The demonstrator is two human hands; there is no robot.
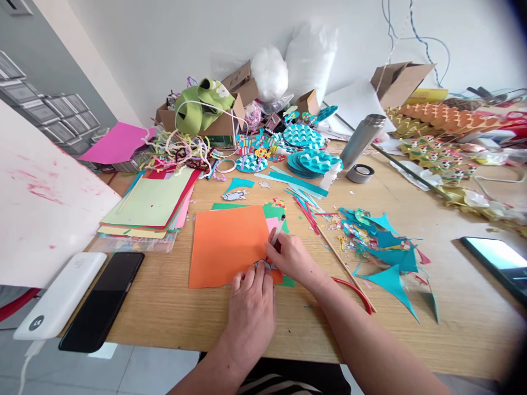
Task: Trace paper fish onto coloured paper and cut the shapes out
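Note:
My right hand (291,257) grips a pen (279,228) with a white barrel and dark end, its point down at the lower right of an orange sheet of paper (226,244). There, the fingertips of my left hand (252,304) lie flat on a small grey paper cutout (270,265), partly hidden under them. Green paper (281,212) sticks out beneath the orange sheet. Beyond its top edge lie a fish-shaped grey cutout (234,195) and a smaller pale cutout (264,185).
Coloured paper (148,200) is stacked at left, near a black phone (102,302) and white power bank (61,293). Blue scraps (391,255), red-handled scissors (356,291) and a thin stick (341,260) lie right. A steel flask (362,140) stands behind.

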